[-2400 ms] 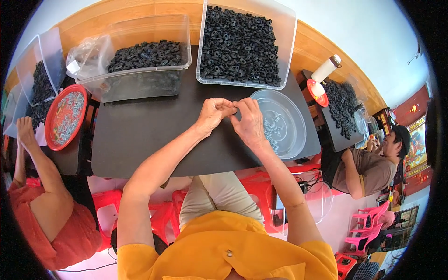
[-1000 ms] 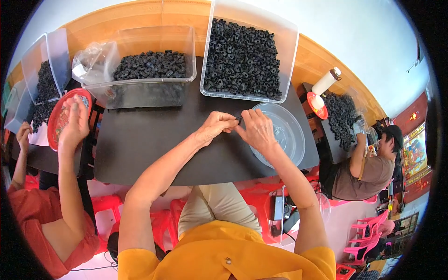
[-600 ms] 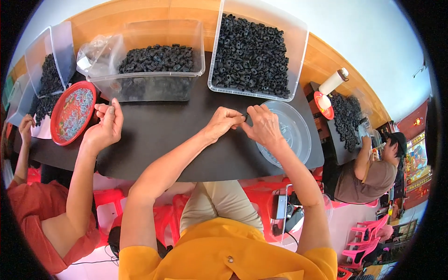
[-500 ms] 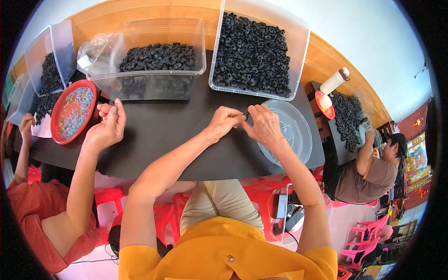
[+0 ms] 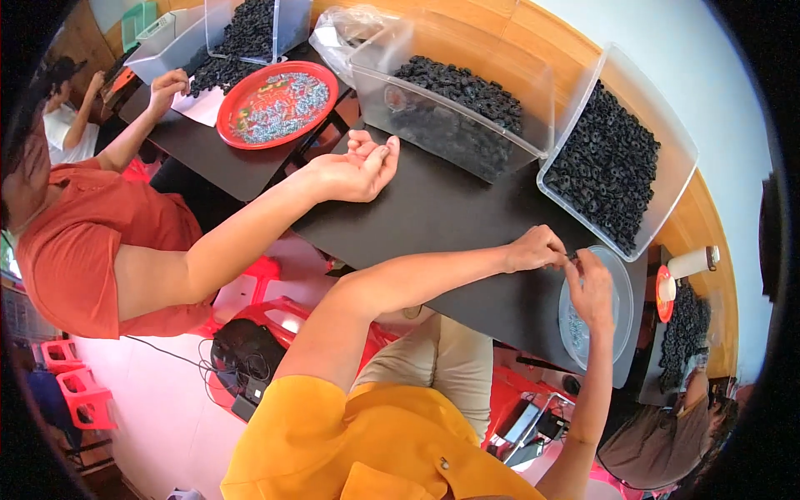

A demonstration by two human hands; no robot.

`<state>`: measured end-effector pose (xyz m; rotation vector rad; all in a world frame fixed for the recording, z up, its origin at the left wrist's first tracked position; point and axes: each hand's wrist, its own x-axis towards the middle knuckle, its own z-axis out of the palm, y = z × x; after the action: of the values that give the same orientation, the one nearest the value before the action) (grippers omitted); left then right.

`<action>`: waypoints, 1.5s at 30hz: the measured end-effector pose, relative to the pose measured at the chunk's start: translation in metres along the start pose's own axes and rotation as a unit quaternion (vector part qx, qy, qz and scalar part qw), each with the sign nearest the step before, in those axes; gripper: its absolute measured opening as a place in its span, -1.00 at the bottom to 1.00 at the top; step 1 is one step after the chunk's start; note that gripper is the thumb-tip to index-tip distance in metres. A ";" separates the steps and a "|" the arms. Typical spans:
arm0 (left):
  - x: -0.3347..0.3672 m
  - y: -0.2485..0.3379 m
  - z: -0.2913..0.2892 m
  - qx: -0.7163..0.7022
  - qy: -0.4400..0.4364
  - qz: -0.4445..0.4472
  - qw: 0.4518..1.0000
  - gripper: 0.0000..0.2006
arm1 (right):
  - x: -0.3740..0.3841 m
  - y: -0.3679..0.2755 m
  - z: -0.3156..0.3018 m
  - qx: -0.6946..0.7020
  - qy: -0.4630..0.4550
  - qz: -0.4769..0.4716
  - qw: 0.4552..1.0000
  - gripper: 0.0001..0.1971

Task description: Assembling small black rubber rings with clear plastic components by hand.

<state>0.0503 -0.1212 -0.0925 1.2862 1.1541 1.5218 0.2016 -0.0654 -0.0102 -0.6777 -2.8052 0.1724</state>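
Observation:
My left hand (image 5: 535, 249) is closed, its thumb and fingertips pinching a small black part (image 5: 571, 256). Fingertips of my right hand (image 5: 593, 290) meet it there, pinched on the same part. Its exact shape is mostly covered by my fingers. Both hands are held over the right side of the dark table (image 5: 400, 242). Beneath my right hand lies a round clear tray (image 5: 627, 310) with small shiny metal pieces in it.
Two clear bins of black parts, the middle bin (image 5: 450, 108) and the right bin (image 5: 679, 179), stand along the back. A co-worker's hand (image 5: 358, 171) reaches over the table from the left, near a red tray (image 5: 227, 125) of metal pieces. A white bottle (image 5: 692, 262) stands far right.
The view has turned left, so everything sits farther right and more of the left-hand co-worker shows. My hands remain together on the small black part.

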 end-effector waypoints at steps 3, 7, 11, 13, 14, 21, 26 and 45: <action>0.000 -0.001 -0.001 0.029 -0.024 -0.001 0.999 -0.78 | 0.002 0.010 0.002 0.053 0.028 -0.029 0.998 -0.81; 0.001 -0.005 0.003 0.052 -0.055 0.019 0.997 -0.77 | 0.001 0.015 -0.005 0.127 -0.027 0.015 0.991 -0.78; 0.001 -0.008 0.004 0.071 -0.070 0.067 0.993 -0.78 | 0.001 0.018 -0.012 0.196 -0.066 0.017 0.978 -0.78; 0.003 -0.009 0.003 0.045 -0.085 0.060 0.994 -0.78 | -0.001 0.018 -0.015 0.199 -0.067 0.025 0.977 -0.79; 0.004 -0.010 0.004 0.019 -0.098 0.050 0.994 -0.78 | -0.003 0.018 -0.016 0.205 -0.071 0.030 0.976 -0.79; -0.001 0.000 -0.002 0.097 -0.111 0.032 0.989 -0.79 | -0.007 0.027 0.000 0.213 -0.057 0.021 0.975 -0.83; 0.000 -0.001 -0.002 -0.016 -0.129 -0.031 0.991 -0.81 | -0.007 0.027 -0.009 0.228 -0.073 0.063 0.969 -0.80; 0.000 -0.004 0.003 0.062 -0.108 0.011 0.992 -0.79 | -0.018 0.030 0.006 0.195 -0.031 0.044 0.979 -0.82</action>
<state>0.0538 -0.1199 -0.0959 1.5113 1.1111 1.3055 0.2287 -0.0475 -0.0249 -0.7073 -2.6794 0.7480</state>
